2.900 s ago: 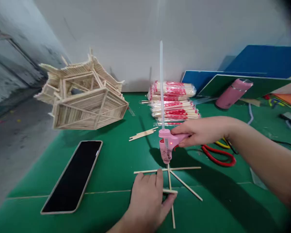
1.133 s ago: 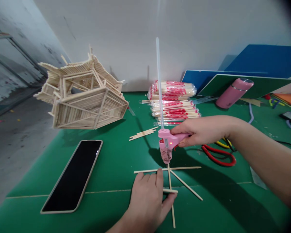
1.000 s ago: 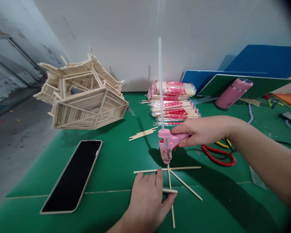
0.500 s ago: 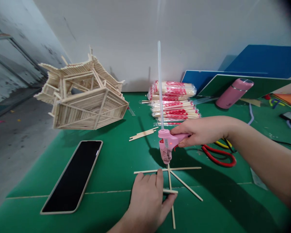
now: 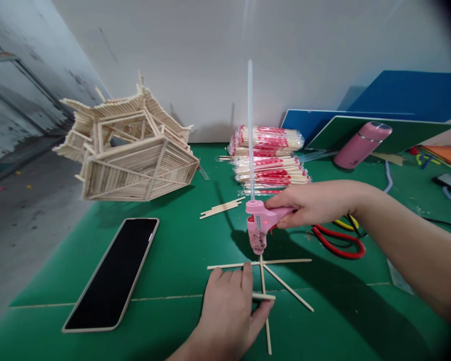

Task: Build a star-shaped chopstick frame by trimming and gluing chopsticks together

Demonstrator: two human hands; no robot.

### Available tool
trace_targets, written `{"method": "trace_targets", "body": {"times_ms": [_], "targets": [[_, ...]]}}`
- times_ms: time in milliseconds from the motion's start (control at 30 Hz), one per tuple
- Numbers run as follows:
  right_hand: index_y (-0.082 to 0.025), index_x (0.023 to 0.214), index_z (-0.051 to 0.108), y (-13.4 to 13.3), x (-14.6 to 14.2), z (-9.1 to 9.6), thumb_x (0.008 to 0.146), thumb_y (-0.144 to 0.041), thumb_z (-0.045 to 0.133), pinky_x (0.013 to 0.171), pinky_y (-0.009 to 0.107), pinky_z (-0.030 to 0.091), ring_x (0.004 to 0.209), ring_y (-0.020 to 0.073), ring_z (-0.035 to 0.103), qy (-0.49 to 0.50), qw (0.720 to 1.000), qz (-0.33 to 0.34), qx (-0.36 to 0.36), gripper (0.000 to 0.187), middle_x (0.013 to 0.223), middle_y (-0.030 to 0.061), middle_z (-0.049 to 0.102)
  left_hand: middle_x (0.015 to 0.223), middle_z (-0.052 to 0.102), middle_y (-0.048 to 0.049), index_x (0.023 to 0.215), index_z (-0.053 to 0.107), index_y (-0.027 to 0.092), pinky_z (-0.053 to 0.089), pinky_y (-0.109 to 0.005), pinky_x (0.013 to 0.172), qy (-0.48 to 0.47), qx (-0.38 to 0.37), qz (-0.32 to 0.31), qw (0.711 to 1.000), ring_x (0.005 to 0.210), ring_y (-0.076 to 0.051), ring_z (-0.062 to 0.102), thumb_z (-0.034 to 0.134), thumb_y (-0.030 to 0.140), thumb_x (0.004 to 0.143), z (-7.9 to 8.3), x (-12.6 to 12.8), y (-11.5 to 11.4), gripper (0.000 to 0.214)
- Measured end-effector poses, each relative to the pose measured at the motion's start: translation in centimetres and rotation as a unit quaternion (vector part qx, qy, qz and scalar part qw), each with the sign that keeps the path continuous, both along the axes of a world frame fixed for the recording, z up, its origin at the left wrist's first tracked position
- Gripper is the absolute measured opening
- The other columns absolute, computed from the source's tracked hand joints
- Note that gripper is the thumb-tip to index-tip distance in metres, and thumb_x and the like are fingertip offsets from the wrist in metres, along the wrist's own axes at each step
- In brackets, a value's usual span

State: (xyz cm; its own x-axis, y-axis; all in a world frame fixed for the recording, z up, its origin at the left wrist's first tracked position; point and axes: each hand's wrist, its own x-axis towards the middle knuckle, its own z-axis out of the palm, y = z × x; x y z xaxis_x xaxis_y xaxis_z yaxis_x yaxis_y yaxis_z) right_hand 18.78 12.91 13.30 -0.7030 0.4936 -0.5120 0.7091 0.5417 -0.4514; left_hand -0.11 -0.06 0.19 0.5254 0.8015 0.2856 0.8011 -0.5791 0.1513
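My right hand (image 5: 306, 204) clamps one pink plastic glue gun (image 5: 257, 228); my left hand (image 5: 227, 301) grips one thin wooden stick (image 5: 263, 297).

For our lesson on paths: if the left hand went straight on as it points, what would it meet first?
The far crosswise stick, which the left hand seems to touch; beyond that, probably the loose sticks, though depth is unclear.

Head-worn view, facing forward and down, close above tabletop (image 5: 176, 245)
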Motion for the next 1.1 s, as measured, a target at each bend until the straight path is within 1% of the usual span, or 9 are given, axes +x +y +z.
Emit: {"method": "trace_targets", "body": {"times_ms": [300, 867, 1100], "targets": [[-0.019, 0.073, 0.042, 0.00, 0.15, 0.06, 0.078, -0.030, 0.045, 0.047, 0.022, 0.027, 0.055, 0.0108, 0.040, -0.006, 1.000, -0.006, -0.003, 0.012, 0.064, -0.0031, 0.042, 0.063, 0.061, -0.0079, 0.098, 0.057, 0.007, 0.046, -0.037, 0.056, 0.007, 0.002, 0.004, 1.000, 0.056, -0.021, 0.057, 0.052, 0.042, 0.070, 0.28, 0.10, 0.09, 0.044], [-0.019, 0.074, 0.043, 0.01, 0.18, -0.01, 0.079, -0.028, 0.045, 0.048, 0.021, 0.028, 0.056, 0.0106, 0.041, 0.002, 1.000, 0.002, -0.003, 0.011, 0.065, -0.0028, 0.043, 0.064, 0.061, -0.0085, 0.099, 0.057, 0.005, 0.046, -0.039, 0.059, -0.004, -0.018, 0.001, 1.000, 0.058, -0.021, 0.057, 0.053, 0.039, 0.071, 0.25, 0.06, -0.04, 0.044], [-0.018, 0.077, 0.045, 0.10, 0.39, -0.20, 0.079, -0.027, 0.046, 0.049, 0.021, 0.029, 0.058, 0.0107, 0.043, 0.012, 1.000, 0.001, 0.002, 0.009, 0.068, -0.0022, 0.046, 0.064, 0.061, -0.0083, 0.098, 0.057, 0.005, 0.045, -0.039, 0.056, -0.002, -0.002, 0.003, 1.000, 0.056, -0.021, 0.056, 0.054, 0.040, 0.069, 0.26, 0.08, 0.00, 0.046]]}}
